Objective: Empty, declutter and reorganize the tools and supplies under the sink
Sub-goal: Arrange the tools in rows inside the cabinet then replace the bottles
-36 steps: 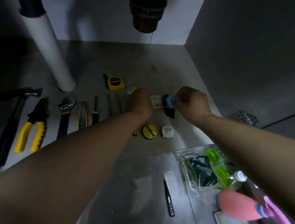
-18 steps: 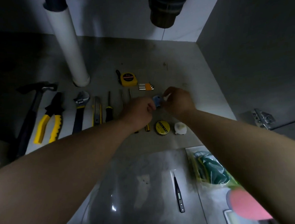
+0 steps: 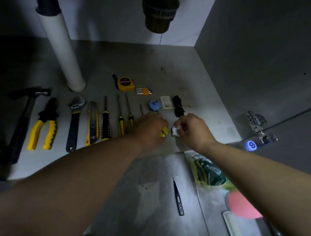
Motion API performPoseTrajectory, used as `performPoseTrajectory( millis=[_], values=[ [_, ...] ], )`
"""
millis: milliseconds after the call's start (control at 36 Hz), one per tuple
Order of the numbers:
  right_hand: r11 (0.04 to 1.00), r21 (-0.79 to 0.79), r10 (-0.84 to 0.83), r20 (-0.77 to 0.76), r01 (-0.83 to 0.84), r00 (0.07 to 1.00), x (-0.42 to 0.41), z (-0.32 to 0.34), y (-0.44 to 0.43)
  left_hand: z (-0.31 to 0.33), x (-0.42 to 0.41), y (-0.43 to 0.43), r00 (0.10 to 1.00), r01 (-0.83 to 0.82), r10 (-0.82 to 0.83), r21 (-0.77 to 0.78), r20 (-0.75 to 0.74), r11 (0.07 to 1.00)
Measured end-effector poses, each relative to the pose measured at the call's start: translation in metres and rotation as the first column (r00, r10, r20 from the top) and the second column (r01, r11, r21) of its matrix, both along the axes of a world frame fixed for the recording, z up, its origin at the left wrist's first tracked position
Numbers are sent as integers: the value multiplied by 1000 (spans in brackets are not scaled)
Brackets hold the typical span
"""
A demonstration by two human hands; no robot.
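Nearest me, short of both grips, a black tester pen [image 3: 177, 197] lies on the floor with a clear bag [image 3: 207, 171] to its right. My left grip [image 3: 151, 128] is curled over the yellow tape roll [image 3: 164, 133]. My right grip [image 3: 194, 128] pinches the white tape roll [image 3: 175, 131] just right of it. Left of my left grip lie screwdrivers [image 3: 121, 119], a wrench [image 3: 74, 125] and pliers [image 3: 44, 126]. Beyond both grips sit a blue cap [image 3: 155, 105], a white card [image 3: 166, 102] and, farther back, a tape measure [image 3: 125, 84].

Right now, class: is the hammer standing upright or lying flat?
Lying flat: the hammer rests lengthwise on the cabinet floor, beside the pliers.
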State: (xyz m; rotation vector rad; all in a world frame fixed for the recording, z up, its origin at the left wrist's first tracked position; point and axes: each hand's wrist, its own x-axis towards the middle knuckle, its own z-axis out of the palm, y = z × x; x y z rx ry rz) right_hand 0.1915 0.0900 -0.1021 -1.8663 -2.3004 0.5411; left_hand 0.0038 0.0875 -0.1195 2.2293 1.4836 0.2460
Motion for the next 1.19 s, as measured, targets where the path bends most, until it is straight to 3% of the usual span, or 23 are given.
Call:
performPoseTrajectory(
  millis=[83, 194, 361, 500, 667, 778, 917, 972, 1056, 1194],
  values=[
    [999, 47, -7, -28, 9, 1000, -12, 0, -1, 11, -8, 8, 968, -172, 161, 42, 194, 984],
    [997, 70, 36, -72, -31, 997, -37, -4, -2, 23, -27, 20, 852, -415, 379, 23, 360, 910],
    [994, 79, 80, -136, -70, 987, -64, -8, -7, 22, -38, 18, 754, -510, 456, -17, 472, 860],
    [999, 39, 28, -222, -19, 975, -47, -4, -9, 21, -30, 19, 775, -471, 423, -18, 470, 882],
    [953, 58, -279, -214, 298, 936, 3, 10, 18, 22, 15, 16, 882, -256, 231, 6, 412, 967],
    [962, -52, -274, -198, 270, 941, 14, 16, 39, 15, 37, 14, 958, -71, 83, -54, 273, 996],
    [960, -240, -193, -208, 142, 959, 2, 20, 52, 4, 36, 13, 994, 34, -26, 74, -104, 997],
    [960, -254, -167, -187, 116, 968, -4, 18, 55, -1, 31, 14, 985, 68, -51, 100, -167, 993],
    [966, -236, -148, -171, 105, 974, -12, 15, 58, -3, 23, 15, 989, 74, -59, 110, -132, 991],
    [973, -215, -125, -186, 84, 975, -21, 10, 60, -2, -1, 23, 991, -128, 114, 210, 76, 969]
  ],
)
